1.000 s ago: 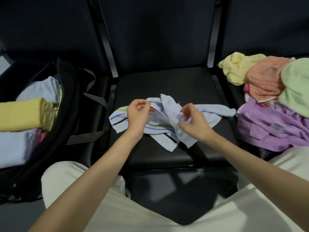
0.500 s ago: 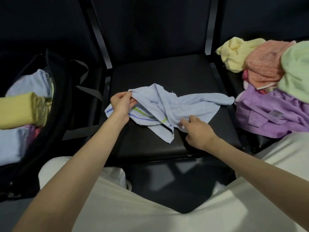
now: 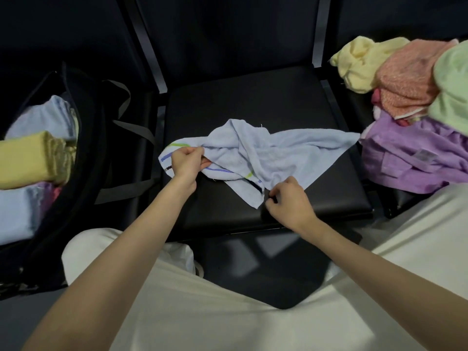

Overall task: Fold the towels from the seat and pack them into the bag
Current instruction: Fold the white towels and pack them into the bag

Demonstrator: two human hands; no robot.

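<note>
Black seat [image 3: 253, 97] filled centre, front edge partly hidden by forearms. Black bag [image 3: 83, 148] at 9 o'clock, cut off by left frame edge, held folded towels [image 3: 27, 158], lower ones barely visible. Towel pile [image 3: 415, 117] at 3 o'clock, cut off at right edge. Light blue towel [image 3: 255, 155] lay crumpled on seat, stripes partly hidden in folds. Left hand [image 3: 186, 162] pinched its 9 o'clock edge. Right hand [image 3: 288, 201], fingers curled, at towel's 6 o'clock corner; whether it gripped cloth, cannot tell.
</note>
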